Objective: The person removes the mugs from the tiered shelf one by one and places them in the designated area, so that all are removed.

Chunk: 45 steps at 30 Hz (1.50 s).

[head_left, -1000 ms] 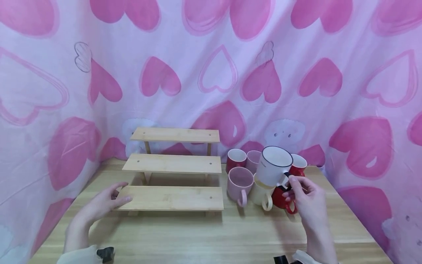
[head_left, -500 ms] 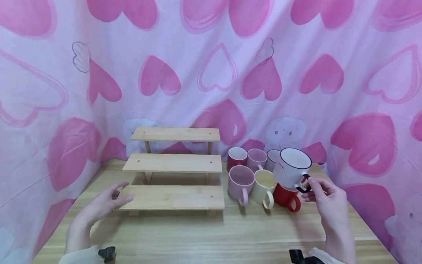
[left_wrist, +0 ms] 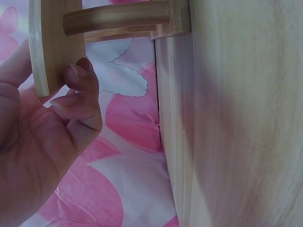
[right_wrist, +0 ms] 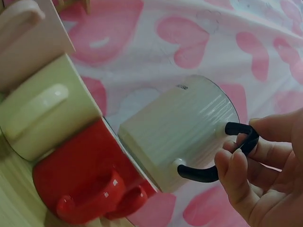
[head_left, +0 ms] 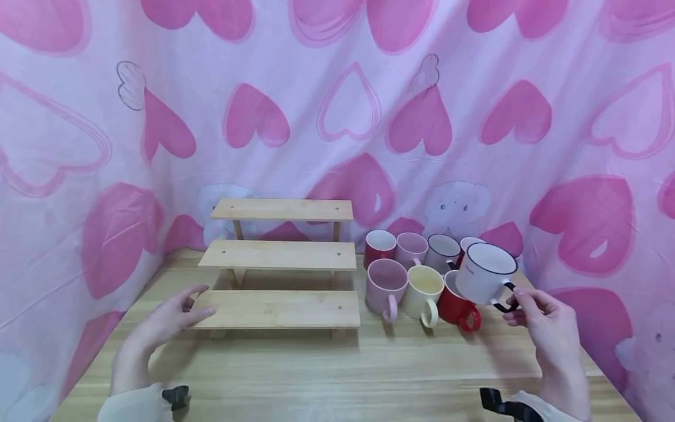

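My left hand grips the left end of the lowest board of a three-tier wooden display rack. In the left wrist view its fingers curl round the board's edge. My right hand pinches the black handle of a white mug with a black rim, held in the air, slightly tilted. That mug hangs above and to the right of a red mug and hides part of another red mug behind. In the right wrist view the thumb and fingers meet on the handle.
Left of the front red mug stand a cream mug and a pink mug. Behind are a red mug with white inside, a pink mug and another black-rimmed white mug. A heart-patterned curtain encloses the wooden table.
My right hand has carried the white mug rightward and somewhat lower, uncovering the cream mug, the front red mug and the rear white one. My left hand keeps its grip on the rack.
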Available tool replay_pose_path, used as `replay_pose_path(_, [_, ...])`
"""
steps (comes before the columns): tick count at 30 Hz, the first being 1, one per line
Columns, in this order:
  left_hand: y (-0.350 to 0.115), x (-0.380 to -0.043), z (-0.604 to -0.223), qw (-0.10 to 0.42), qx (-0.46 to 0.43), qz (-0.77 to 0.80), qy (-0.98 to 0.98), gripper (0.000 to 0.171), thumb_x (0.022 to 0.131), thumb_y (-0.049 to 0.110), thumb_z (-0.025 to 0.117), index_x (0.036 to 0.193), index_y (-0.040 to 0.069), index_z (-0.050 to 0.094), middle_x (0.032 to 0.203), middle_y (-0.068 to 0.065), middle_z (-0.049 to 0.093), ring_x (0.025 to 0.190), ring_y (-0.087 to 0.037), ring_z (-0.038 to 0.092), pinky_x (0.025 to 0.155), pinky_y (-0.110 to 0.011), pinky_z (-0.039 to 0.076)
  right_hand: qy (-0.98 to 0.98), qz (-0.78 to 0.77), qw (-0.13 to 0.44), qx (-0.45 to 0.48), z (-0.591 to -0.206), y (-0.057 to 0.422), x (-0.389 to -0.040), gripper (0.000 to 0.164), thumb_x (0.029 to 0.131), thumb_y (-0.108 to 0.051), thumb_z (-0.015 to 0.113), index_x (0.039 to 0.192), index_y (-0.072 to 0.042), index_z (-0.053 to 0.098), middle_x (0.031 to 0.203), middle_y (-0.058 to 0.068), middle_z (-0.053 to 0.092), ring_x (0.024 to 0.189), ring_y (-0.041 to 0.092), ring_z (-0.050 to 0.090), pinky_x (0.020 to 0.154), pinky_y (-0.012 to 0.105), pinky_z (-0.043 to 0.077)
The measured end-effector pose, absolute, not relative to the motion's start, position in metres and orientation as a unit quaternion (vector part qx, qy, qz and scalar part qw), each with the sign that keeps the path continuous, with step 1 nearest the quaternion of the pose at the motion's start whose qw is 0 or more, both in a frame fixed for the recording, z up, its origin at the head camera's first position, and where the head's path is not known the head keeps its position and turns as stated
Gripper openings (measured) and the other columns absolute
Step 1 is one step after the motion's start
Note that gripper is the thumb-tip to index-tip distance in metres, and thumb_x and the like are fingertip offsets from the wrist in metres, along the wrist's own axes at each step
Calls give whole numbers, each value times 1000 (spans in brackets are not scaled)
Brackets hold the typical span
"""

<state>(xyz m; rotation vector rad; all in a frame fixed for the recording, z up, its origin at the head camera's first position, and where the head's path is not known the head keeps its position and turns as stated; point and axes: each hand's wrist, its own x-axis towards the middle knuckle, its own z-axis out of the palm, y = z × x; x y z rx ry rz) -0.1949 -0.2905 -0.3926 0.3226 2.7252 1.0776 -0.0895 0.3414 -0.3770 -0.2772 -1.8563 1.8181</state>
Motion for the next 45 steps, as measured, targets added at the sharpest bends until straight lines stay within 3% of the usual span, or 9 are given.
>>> replay_pose_path(6, [-291,-196,-392,97,111,366,919,75,96,44,61,148,0,31,131,-38,44,123,-50,42,87,-54,47,-643,701,288,-106,-382,356,-84,15,95,-6,63,87,-9,75,74,2,67,53,14,65,53,23,53])
replay_pose_path(13, [-292,-195,-390,90,113,358,923,75,95,45,61,148,0,32,128,-35,48,115,-43,51,83,-49,49,-605,726,303,-122,-392,373,-80,16,95,-4,62,88,-7,76,73,3,69,53,14,65,52,23,53])
replay_pose_path(16, [-292,-194,-390,87,114,356,923,74,95,44,61,148,0,33,129,-36,47,117,-45,49,84,-52,49,-603,728,302,-120,-400,379,-81,16,95,-4,62,87,-6,76,72,3,68,53,14,65,52,23,53])
replay_pose_path(19, [-292,-194,-389,87,114,355,924,74,95,44,61,147,0,33,131,-39,44,123,-50,43,87,-56,46,-613,725,293,-113,-411,384,-82,17,96,-6,61,86,-6,75,72,2,68,53,13,65,52,22,53])
replay_pose_path(26, [-293,-193,-389,98,107,355,924,76,95,45,61,148,0,31,127,-33,48,111,-41,52,81,-48,49,-615,736,265,-96,-441,391,-89,23,98,-4,56,83,-9,73,75,0,68,57,12,66,54,22,54])
replay_pose_path(29, [-293,-193,-389,94,111,353,924,75,96,45,60,148,0,31,129,-36,47,115,-44,51,82,-50,49,-623,732,256,-105,-450,390,-92,22,99,-5,56,85,-10,73,77,-1,67,59,11,66,55,22,53])
replay_pose_path(40, [-291,-196,-390,87,121,353,924,73,96,44,61,147,0,33,126,-33,50,111,-40,53,80,-47,50,-608,745,251,-115,-464,389,-94,25,99,-6,56,83,-15,74,74,-1,67,58,10,65,54,22,53])
replay_pose_path(45, [-291,-196,-391,86,122,354,923,73,96,43,61,147,0,34,127,-34,50,114,-42,52,82,-48,50,-619,742,217,-139,-467,391,-92,25,100,-10,57,83,-16,74,74,-1,68,60,10,65,55,22,53])
